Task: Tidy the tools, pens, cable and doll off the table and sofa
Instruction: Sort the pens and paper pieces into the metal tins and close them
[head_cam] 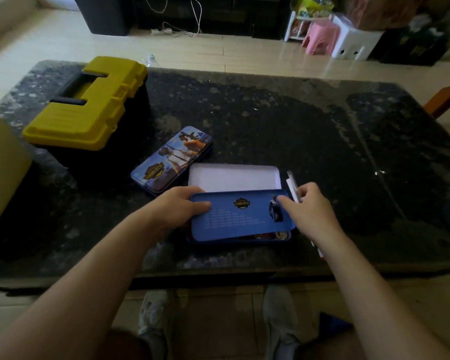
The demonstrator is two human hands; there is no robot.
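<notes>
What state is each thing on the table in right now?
Yellow toolbox: lid shut.
Picture pencil tin: shut, lying flat.
Second pencil tin: lid open.
Blue inner tray: over the tin's base, gripped by left hand.
White pens: held in right hand.

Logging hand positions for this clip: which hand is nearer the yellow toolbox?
Left. The left hand grips the blue panel at its end toward the yellow toolbox; the right hand, holding pens, is at the opposite end.

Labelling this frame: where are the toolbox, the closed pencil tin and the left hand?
toolbox (pixel 89 110): head view, yellow lid.
closed pencil tin (pixel 172 157): head view, printed lid.
left hand (pixel 179 203): head view, knuckles.
</notes>
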